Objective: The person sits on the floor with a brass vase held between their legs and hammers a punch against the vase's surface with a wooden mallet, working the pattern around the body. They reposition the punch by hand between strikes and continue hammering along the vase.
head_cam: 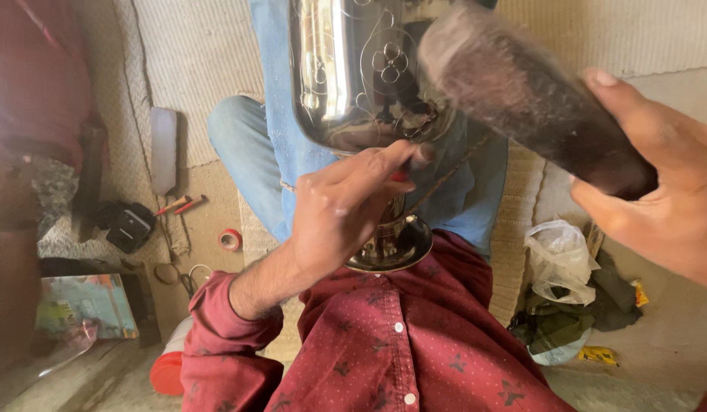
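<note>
A shiny metal vessel (346, 76) with engraved flower and scroll lines rests across my lap, its round foot (395, 244) near my red shirt. My left hand (346, 210) pinches a thin tool with a red handle against the vessel's lower body; the tip is hidden behind my fingers. My right hand (658, 183) grips a dark, worn wooden mallet-like block (529, 91), raised and blurred above the left hand, close to the vessel's right side.
Another person in a dark red top (33, 84) sits at the left. On the floor lie a flat blade (164, 149), a black object (128, 225), a red tape roll (230, 239), a colourful box (86, 305), and a plastic bag with cloth (563, 282).
</note>
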